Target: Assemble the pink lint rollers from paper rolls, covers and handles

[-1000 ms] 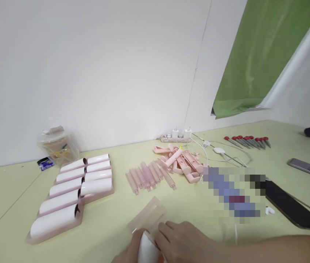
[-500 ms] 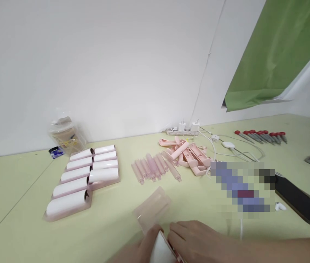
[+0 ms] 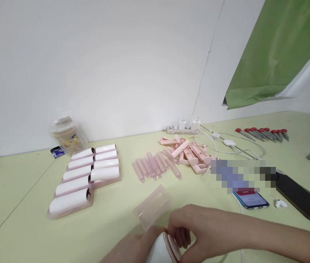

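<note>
At the bottom edge, my left hand (image 3: 137,244) is wrapped round a white lint roller roll (image 3: 156,252), which the frame cuts off. My right hand (image 3: 198,226) has its fingers curled at the roll's end, gripping a pale pink round end piece (image 3: 174,249) that sits against it. The rest of that piece is hidden. Just beyond both hands lies a translucent pink cover (image 3: 153,205) on the table. Farther off are a row of translucent pink handles (image 3: 155,166) and a heap of opaque pink roller frames (image 3: 189,153).
White rolls in translucent covers (image 3: 70,201) stand in two columns at left, near a plastic bag (image 3: 69,135). Along the wall is a power strip (image 3: 183,129) with cables. To the right lie a phone (image 3: 252,200), earbuds (image 3: 281,204), a black device (image 3: 302,197) and red-topped grey tools (image 3: 261,134).
My right hand has risen and arched, its wrist lifting off the table. The roll's end has turned more into view, showing the pink end piece against it.
</note>
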The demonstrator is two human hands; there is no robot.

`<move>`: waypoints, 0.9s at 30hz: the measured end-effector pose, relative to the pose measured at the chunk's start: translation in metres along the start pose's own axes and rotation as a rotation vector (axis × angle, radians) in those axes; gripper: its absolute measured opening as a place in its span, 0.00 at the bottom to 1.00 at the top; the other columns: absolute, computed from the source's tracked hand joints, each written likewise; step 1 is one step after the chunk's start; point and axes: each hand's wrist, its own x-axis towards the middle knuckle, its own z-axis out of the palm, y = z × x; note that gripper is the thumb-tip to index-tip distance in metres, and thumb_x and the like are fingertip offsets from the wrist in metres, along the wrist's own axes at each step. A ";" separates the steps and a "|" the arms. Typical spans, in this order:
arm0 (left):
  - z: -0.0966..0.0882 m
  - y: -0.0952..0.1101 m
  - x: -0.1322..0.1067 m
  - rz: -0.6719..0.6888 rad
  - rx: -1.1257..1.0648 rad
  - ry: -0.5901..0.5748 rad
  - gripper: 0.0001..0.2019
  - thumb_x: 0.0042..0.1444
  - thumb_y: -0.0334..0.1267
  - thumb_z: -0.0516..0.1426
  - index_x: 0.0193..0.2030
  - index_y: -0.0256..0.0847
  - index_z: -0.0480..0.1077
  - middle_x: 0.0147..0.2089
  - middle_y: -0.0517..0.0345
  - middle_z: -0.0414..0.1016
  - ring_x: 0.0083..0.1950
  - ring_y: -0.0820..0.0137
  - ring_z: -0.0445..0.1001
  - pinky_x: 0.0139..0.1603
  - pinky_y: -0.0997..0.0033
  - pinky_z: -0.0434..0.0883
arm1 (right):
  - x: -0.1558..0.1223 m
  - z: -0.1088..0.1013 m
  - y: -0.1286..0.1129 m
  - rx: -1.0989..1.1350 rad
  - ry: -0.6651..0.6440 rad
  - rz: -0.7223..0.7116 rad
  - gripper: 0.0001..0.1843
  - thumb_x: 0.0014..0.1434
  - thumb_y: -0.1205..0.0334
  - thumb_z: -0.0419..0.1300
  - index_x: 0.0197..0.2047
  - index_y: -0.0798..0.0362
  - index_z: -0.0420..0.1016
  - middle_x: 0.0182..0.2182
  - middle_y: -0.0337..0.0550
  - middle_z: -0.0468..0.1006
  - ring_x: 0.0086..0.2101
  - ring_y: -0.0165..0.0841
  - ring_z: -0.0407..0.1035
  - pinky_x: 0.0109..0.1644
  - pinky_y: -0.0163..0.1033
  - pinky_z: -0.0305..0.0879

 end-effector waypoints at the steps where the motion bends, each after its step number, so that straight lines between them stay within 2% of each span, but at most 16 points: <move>1: -0.001 0.002 0.000 0.013 -0.028 0.012 0.24 0.39 0.37 0.59 0.47 0.55 0.67 0.34 0.63 0.76 0.37 0.59 0.73 0.39 0.65 0.66 | -0.001 0.001 0.002 0.080 0.021 0.027 0.11 0.42 0.61 0.66 0.31 0.53 0.71 0.27 0.35 0.72 0.28 0.28 0.66 0.27 0.28 0.58; 3: -0.001 0.008 0.002 0.040 -0.084 0.044 0.26 0.40 0.36 0.59 0.50 0.52 0.64 0.36 0.61 0.75 0.38 0.60 0.72 0.39 0.65 0.66 | 0.000 0.006 0.007 0.266 0.091 0.032 0.20 0.41 0.61 0.67 0.39 0.51 0.70 0.34 0.36 0.73 0.34 0.30 0.67 0.34 0.31 0.63; 6: 0.005 0.021 0.005 0.082 -0.171 0.115 0.30 0.42 0.34 0.56 0.55 0.46 0.54 0.43 0.55 0.72 0.41 0.62 0.71 0.40 0.66 0.68 | 0.007 0.020 0.013 0.529 0.232 -0.097 0.31 0.41 0.62 0.68 0.48 0.49 0.64 0.44 0.39 0.69 0.44 0.33 0.65 0.47 0.36 0.62; 9: 0.008 0.028 0.007 0.141 -0.173 0.285 0.36 0.40 0.32 0.55 0.57 0.44 0.45 0.47 0.52 0.67 0.43 0.62 0.70 0.43 0.63 0.68 | 0.017 0.028 0.017 0.753 0.342 -0.205 0.27 0.46 0.58 0.65 0.49 0.50 0.62 0.43 0.42 0.69 0.45 0.35 0.65 0.47 0.39 0.63; 11: 0.004 0.024 0.008 0.197 -0.087 0.446 0.42 0.36 0.32 0.58 0.58 0.43 0.41 0.52 0.48 0.62 0.50 0.58 0.66 0.50 0.59 0.64 | 0.021 0.023 0.019 0.807 0.416 -0.229 0.24 0.49 0.55 0.63 0.48 0.50 0.62 0.41 0.43 0.70 0.43 0.36 0.66 0.42 0.39 0.66; 13: -0.002 0.009 0.011 0.189 -0.010 0.540 0.45 0.34 0.36 0.62 0.58 0.42 0.42 0.57 0.46 0.53 0.59 0.55 0.55 0.57 0.55 0.56 | 0.024 0.012 0.022 0.734 0.494 -0.232 0.25 0.50 0.54 0.62 0.49 0.48 0.60 0.42 0.43 0.70 0.43 0.36 0.66 0.41 0.38 0.66; 14: -0.004 0.000 0.013 0.152 -0.004 0.535 0.47 0.32 0.38 0.64 0.58 0.41 0.42 0.59 0.45 0.50 0.61 0.54 0.51 0.59 0.54 0.53 | 0.025 0.006 0.024 0.664 0.532 -0.219 0.26 0.51 0.54 0.62 0.51 0.47 0.58 0.43 0.43 0.70 0.44 0.36 0.66 0.41 0.38 0.66; 16: -0.005 -0.021 0.018 0.049 -0.047 0.440 0.51 0.29 0.40 0.66 0.58 0.39 0.40 0.59 0.43 0.49 0.61 0.54 0.50 0.59 0.54 0.53 | 0.029 -0.005 0.026 0.481 0.571 -0.181 0.29 0.49 0.55 0.63 0.52 0.45 0.56 0.45 0.42 0.69 0.46 0.36 0.64 0.44 0.38 0.65; 18: -0.002 -0.038 0.024 0.020 -0.091 0.346 0.46 0.33 0.40 0.65 0.57 0.38 0.43 0.56 0.45 0.54 0.58 0.56 0.55 0.57 0.56 0.56 | 0.036 -0.010 0.028 0.279 0.522 -0.168 0.27 0.49 0.55 0.63 0.51 0.46 0.60 0.46 0.40 0.69 0.47 0.36 0.63 0.46 0.38 0.63; 21: 0.003 -0.053 0.028 0.081 -0.122 0.308 0.26 0.44 0.36 0.59 0.51 0.40 0.55 0.50 0.50 0.63 0.53 0.61 0.61 0.54 0.59 0.60 | 0.049 -0.007 0.027 -0.057 0.342 -0.238 0.22 0.51 0.55 0.61 0.50 0.45 0.65 0.43 0.39 0.71 0.43 0.36 0.65 0.43 0.38 0.62; 22: 0.004 -0.054 0.028 0.094 -0.137 0.300 0.23 0.46 0.35 0.58 0.50 0.41 0.57 0.49 0.51 0.64 0.52 0.61 0.63 0.52 0.60 0.61 | 0.053 -0.004 0.027 -0.166 0.294 -0.263 0.21 0.53 0.55 0.60 0.51 0.44 0.65 0.41 0.39 0.72 0.41 0.36 0.66 0.42 0.38 0.62; 24: 0.003 -0.056 0.027 0.105 -0.170 0.296 0.23 0.44 0.34 0.59 0.48 0.41 0.59 0.47 0.53 0.66 0.50 0.61 0.64 0.50 0.61 0.63 | 0.059 0.001 0.025 -0.350 0.250 -0.292 0.21 0.56 0.55 0.57 0.54 0.42 0.63 0.40 0.40 0.73 0.39 0.36 0.67 0.41 0.40 0.61; 27: 0.001 -0.059 0.026 0.116 -0.203 0.293 0.22 0.44 0.33 0.59 0.48 0.42 0.60 0.47 0.54 0.67 0.50 0.61 0.65 0.51 0.61 0.62 | 0.062 0.008 0.024 -0.473 0.238 -0.297 0.21 0.59 0.54 0.53 0.56 0.38 0.60 0.39 0.42 0.72 0.38 0.37 0.67 0.40 0.40 0.61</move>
